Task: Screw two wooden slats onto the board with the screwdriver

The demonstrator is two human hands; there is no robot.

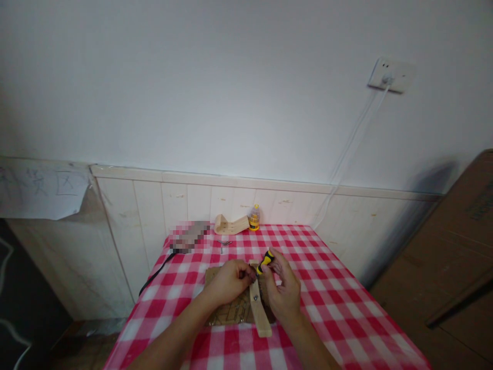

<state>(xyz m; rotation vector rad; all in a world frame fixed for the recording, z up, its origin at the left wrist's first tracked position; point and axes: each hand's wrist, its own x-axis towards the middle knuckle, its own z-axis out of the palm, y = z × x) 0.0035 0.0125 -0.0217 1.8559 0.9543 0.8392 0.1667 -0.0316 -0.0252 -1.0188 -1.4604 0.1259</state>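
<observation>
My right hand (284, 288) grips a yellow and black screwdriver (265, 261), its handle tilted up to the right. The tool's tip points down at the far part of a curved pale wooden piece (260, 314). My left hand (231, 281) has its fingers pinched together close to that tip; what they hold, if anything, is hidden. A metal bolt (256, 298) shows in the wood nearer to me. Under the wood lies a flat brown cardboard piece (227, 314) with printed lines.
On the checked tablecloth (327, 288), several loose screws (224, 243) lie behind my hands. Farther back are a bent wooden part (232, 225) and a small yellow-labelled bottle (254, 218). A pixelated item with a black strap (157, 272) lies at left. Brown cardboard (442, 267) leans at right.
</observation>
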